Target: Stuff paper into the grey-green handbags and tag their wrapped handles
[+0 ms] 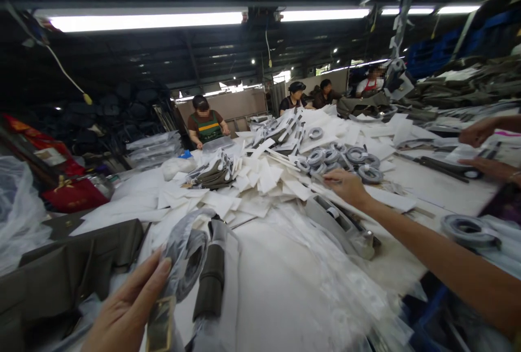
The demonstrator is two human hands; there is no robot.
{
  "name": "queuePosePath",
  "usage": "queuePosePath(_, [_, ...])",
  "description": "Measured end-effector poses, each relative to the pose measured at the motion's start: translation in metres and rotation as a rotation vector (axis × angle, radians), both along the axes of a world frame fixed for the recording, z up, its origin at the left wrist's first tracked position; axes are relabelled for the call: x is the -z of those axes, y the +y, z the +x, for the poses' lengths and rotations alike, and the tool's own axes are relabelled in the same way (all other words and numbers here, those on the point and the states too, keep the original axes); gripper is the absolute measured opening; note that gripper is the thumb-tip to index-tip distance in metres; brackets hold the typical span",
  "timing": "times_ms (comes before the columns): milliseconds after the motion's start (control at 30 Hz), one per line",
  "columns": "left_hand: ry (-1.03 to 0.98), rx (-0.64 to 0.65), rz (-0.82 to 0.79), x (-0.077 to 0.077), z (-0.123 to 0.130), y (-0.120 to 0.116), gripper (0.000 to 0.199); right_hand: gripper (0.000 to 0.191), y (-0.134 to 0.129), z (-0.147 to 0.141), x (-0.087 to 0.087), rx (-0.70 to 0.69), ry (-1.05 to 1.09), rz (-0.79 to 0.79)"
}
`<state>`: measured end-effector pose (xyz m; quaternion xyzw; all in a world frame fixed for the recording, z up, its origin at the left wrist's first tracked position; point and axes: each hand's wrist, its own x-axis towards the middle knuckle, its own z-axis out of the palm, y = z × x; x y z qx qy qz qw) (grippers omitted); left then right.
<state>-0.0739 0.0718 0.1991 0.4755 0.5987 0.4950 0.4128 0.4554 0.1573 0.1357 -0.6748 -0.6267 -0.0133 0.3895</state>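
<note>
Head view. Left hand [128, 300]: thumb and fingers pinching the side of a coiled strap [191, 265] in clear plastic, raised over the near left part of the tabletop [264, 281]. Brass-coloured buckle [159, 325] just below these fingertips; cannot tell what it is fixed to. Dark rolled piece [210, 273], also in clear plastic, just beside the strap on its right.

Right hand [348, 184]: arm reaching out over the tabletop, fingers bent in toward the thumb. Cannot tell whether anything is between the tips. Grey tape dispenser [340, 224] just nearer than this hand; pile of wrapped coils [325, 159] just beyond it, toward the middle of the tabletop.

Farther out: heap of white sheets [260, 178] across the middle, dark folded pieces [214, 177] lying among them. Crumpled clear film [325, 270] from the middle down toward the near right corner. 1 separate coil [468, 230] toward the right edge. Another person's hands [484, 130] at the right edge, blurred.

Dark bag [81, 265] at the near left corner, red bag [77, 194] beyond it. Past the far edge: person in a green apron [209, 126], 3 more people [291, 104] farther right.
</note>
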Motion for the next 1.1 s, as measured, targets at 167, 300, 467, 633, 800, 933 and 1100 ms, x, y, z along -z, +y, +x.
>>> queuePosePath(167, [-0.065, -0.005, -0.036, -0.019, 0.02, -0.014, 0.061, 0.017, -0.03, -0.1, 0.036, -0.417, -0.197, -0.092])
queuePosePath(300, [-0.105, 0.027, 0.017, -0.018, 0.022, -0.017, 0.065, 0.013, -0.038, -0.141, 0.075, -0.659, -0.216, -0.26])
queuePosePath(467, [-0.116, 0.073, 0.072, -0.016, 0.019, -0.018, 0.061, 0.02, -0.036, -0.143, 0.08, -0.692, -0.047, -0.314])
queuePosePath(633, [-0.168, 0.093, 0.128, -0.031, 0.018, -0.005, 0.061, 0.042, -0.034, -0.159, 0.053, -0.608, 0.262, -0.323])
queuePosePath(800, [-0.182, 0.162, 0.13, -0.054, 0.015, 0.014, 0.056, 0.052, -0.041, -0.189, 0.025, -0.676, 0.644, -0.424])
queuePosePath(933, [-0.098, 0.234, 0.146, -0.062, 0.01, 0.021, 0.053, 0.049, -0.05, -0.202, 0.01, -0.76, 1.019, -0.614])
queuePosePath(1100, [-0.017, 0.329, 0.126, -0.055, 0.009, 0.014, 0.053, 0.033, -0.047, -0.208, 0.02, -0.639, 0.786, -0.572])
